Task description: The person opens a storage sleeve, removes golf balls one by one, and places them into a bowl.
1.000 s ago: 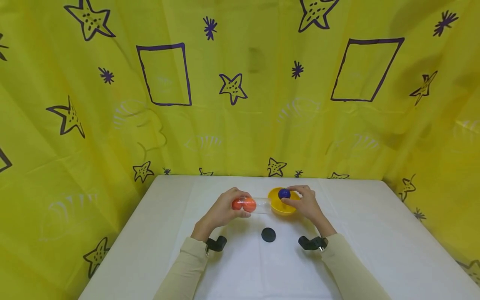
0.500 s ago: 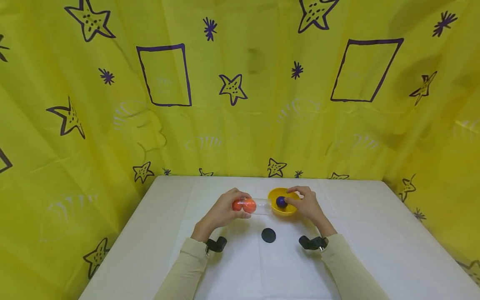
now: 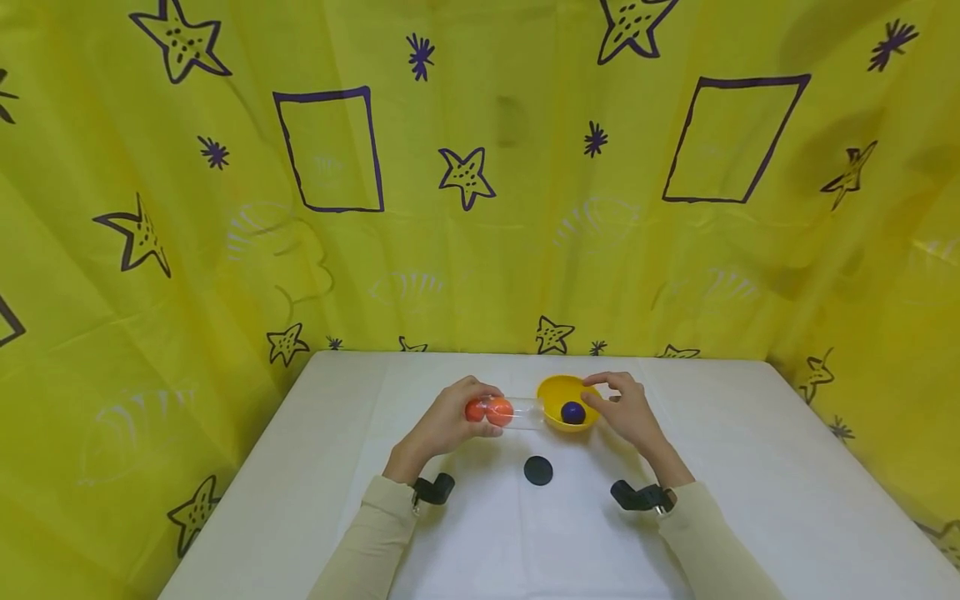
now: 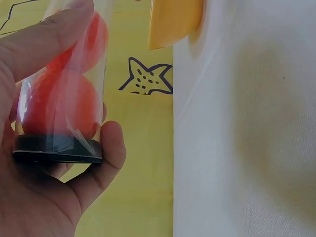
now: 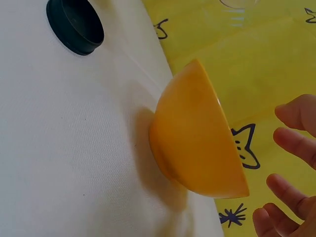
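Observation:
A clear plastic tube (image 3: 528,413) lies sideways in my left hand (image 3: 450,414), which grips it by its closed end. Two orange balls (image 4: 74,111) sit inside, stacked against the black cap (image 4: 58,149) at that end. The tube's other end points to the yellow bowl (image 5: 197,138), overlapping its left rim in the head view. A dark blue ball (image 3: 573,412) rests in the bowl. My right hand (image 3: 628,408) is at the bowl's right rim, thumb and fingers spread and holding nothing.
A round black lid (image 3: 537,471) lies on the white table (image 3: 480,542), nearer to me than the bowl, its hollow side up in the right wrist view. Behind the table hangs a yellow curtain (image 3: 510,250) with drawn stars.
My right hand has lowered the blue ball into the bowl, let it go and drawn back a little to the right. The left hand and tube have stayed put.

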Available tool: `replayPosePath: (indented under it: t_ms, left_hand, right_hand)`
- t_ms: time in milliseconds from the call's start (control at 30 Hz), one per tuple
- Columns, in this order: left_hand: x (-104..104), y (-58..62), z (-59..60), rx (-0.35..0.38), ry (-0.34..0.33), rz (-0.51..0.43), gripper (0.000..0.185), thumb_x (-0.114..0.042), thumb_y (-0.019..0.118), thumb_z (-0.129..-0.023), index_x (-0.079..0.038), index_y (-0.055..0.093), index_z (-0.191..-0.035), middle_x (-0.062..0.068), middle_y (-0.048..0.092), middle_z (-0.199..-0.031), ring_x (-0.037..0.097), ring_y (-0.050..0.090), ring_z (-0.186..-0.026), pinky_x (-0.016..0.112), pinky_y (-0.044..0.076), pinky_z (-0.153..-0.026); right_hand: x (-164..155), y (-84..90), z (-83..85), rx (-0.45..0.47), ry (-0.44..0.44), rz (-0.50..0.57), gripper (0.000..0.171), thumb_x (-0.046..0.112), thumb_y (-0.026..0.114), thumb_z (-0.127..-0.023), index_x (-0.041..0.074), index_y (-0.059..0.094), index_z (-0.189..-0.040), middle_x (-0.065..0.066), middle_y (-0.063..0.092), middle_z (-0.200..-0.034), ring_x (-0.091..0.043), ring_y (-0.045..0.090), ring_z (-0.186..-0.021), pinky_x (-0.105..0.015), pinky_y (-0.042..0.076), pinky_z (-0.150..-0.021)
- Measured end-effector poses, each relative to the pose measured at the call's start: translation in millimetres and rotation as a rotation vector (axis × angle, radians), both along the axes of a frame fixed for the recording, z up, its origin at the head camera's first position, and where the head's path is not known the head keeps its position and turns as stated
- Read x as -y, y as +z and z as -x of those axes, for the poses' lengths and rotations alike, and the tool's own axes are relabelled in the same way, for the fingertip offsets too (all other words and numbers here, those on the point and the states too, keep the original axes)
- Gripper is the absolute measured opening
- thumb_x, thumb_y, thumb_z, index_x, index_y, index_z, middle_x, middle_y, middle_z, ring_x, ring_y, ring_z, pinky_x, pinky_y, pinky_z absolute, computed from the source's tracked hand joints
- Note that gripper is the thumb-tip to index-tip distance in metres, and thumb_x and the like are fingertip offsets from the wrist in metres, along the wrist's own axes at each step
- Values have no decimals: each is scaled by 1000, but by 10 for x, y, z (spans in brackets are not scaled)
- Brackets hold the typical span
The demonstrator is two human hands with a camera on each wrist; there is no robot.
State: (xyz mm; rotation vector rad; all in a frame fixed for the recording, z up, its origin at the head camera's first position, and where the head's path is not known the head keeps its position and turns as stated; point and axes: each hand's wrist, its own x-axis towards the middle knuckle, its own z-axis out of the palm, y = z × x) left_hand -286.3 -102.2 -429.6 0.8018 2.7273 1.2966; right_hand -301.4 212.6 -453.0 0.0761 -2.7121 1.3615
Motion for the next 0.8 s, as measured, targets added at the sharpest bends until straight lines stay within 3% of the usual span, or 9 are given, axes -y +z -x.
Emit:
replayPosePath:
  t_ms: [167,367,567,800]
  left_hand:
    - [-5,-4,7,-10,0,5,47,-19,88,-81,-14,70,-124,0,62,-108,18,57,-103,35,52,-95]
    - [-12,-7,11,-28,-6,10,45,-17,89,-80,-14,71,-122,0,61,-105,17,57,-100,34,51,-92]
    - [-22,7,4,-27,11,34,46,-19,89,-80,-16,71,-122,-1,61,-105,17,56,-101,33,52,-91]
    - [-28,38,-16,-54,8,60,47,-19,89,-80,-15,71,-123,0,62,-107,18,56,-101,33,52,-90]
  right_hand:
    - [46,90,-150,-82,12,-23,30,23,69,-98,5,69,-123,-22,51,-137,-40,41,-127,-56,43,-106]
    - [194,178,-357,-143,90,-36,22,20,71,-97,5,69,-113,-12,66,-112,-27,54,-103,-29,48,-85]
    - [333,177,-451,-108,255,4,21,18,72,-96,6,66,-112,-6,68,-96,-19,57,-83,-21,50,-71]
    - [418,130,-490,-5,356,55,42,21,72,-97,5,53,-131,-7,68,-101,-19,60,-86,-21,53,-73]
